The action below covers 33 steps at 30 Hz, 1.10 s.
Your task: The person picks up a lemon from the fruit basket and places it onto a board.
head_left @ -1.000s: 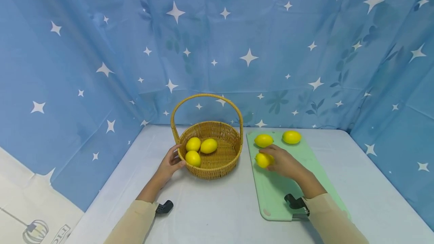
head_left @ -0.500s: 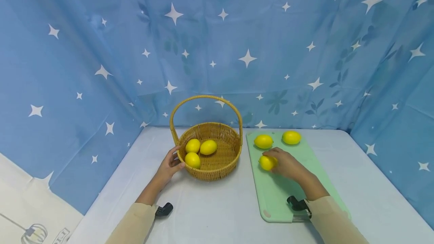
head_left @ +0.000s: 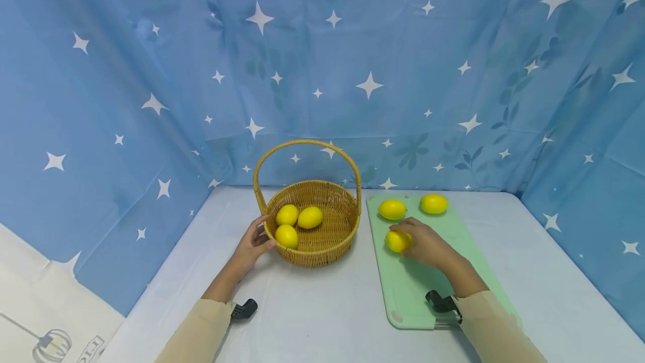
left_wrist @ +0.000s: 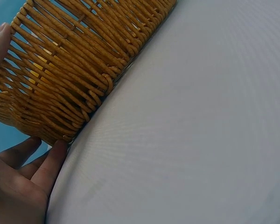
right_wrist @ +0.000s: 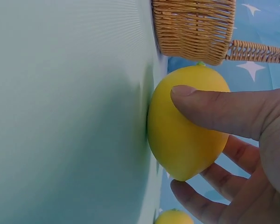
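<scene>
My left hand (head_left: pixel 250 247) holds the left side of a round wicker basket (head_left: pixel 312 258). In the left wrist view its thumb is near the basket's rim and its fingertips (left_wrist: pixel 59 148) are at the base. Inside the basket lie three yellow lemons, one a front lemon (head_left: pixel 286 236). My right hand (head_left: pixel 425 244) grips another lemon (right_wrist: pixel 186 140) low over the green cutting board (head_left: pixel 403 290); the thumb presses on one side, fingers on the other. Farther back on the board rest a left lemon (head_left: pixel 392 209) and a right lemon (head_left: pixel 434 204).
The basket's tall arched handle (head_left: pixel 307 142) stands up over its middle. A white-covered table (head_left: pixel 322 318) lies under everything, and a blue curtain (head_left: pixel 322 60) with white stars hangs behind and at both sides.
My right hand has shifted slightly right and toward me with the lemon in its fingers, away from the back left lemon. The left hand and the basket have stayed in place.
</scene>
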Motion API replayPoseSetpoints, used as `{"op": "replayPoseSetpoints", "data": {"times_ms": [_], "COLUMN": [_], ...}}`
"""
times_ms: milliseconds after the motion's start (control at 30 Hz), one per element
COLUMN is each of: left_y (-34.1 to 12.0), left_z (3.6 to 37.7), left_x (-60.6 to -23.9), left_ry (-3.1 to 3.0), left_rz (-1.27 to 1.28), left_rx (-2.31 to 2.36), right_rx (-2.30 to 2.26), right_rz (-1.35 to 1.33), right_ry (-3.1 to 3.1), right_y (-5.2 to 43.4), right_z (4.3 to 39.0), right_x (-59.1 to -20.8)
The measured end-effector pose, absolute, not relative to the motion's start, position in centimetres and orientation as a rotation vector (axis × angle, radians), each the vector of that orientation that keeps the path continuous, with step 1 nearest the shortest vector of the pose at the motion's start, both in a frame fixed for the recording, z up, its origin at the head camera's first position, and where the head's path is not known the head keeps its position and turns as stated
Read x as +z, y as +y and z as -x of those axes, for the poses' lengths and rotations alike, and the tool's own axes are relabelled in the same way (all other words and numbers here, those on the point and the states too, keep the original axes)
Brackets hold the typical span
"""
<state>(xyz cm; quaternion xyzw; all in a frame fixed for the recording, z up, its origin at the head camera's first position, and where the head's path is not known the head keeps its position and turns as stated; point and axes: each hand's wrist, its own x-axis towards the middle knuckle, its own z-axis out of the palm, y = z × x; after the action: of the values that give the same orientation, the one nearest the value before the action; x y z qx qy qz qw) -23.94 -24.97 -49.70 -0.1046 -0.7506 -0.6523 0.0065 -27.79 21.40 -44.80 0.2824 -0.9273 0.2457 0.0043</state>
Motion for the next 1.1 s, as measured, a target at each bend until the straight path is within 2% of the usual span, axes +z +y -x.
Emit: {"op": "replayPoseSetpoints", "data": {"times_ms": [533, 900, 1100], "left_y": [-25.0, -25.1, -25.1], "left_z": [23.9, 24.1, 24.0], "left_x": [-49.8, -49.8, -49.8], "left_ry": [-2.353, -2.358, -2.364], "left_rz": [0.337, 0.333, 0.314], "left_rx": [-2.039, -2.032, -2.021], "right_rx": [0.772, 0.777, 0.710], "right_rz": [-0.803, -0.841, -0.949], "right_ry": [-2.931, -2.945, -2.932], "right_y": [21.6, 20.8, 19.3], "right_z": [27.9, 28.6, 29.2], "right_x": [-44.6, -43.4, -42.3]}}
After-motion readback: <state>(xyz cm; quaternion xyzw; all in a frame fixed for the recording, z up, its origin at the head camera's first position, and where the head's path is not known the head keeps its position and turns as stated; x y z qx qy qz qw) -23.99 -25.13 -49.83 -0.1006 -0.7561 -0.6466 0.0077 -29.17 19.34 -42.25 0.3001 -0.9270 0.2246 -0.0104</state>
